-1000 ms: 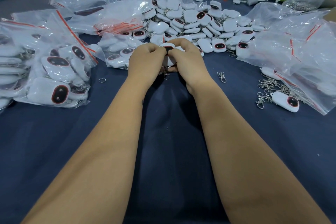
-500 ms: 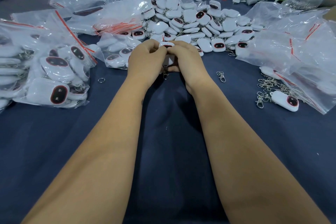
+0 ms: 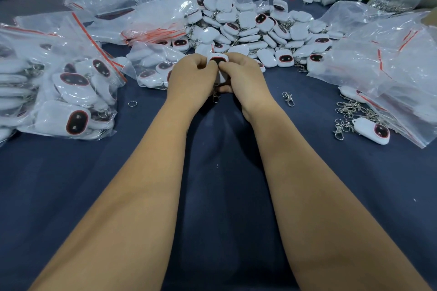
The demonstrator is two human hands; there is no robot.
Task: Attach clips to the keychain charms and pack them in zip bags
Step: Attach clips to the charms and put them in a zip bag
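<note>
You've got the little white charm [image 3: 218, 60] pinched between your left hand [image 3: 192, 78] and right hand [image 3: 243, 78] just above the counter [image 3: 224, 172], and it looks light, hard and slick, so grip its edges while that metal clip [image 3: 215, 97] dangles underneath.

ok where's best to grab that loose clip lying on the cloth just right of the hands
Pinch the loose clip across its wider hook body, the near lower end, coming straight down from above. It lies flat and alone on the cloth, with space on both sides for fingertips; the small swivel end looks harder to hold.
</note>
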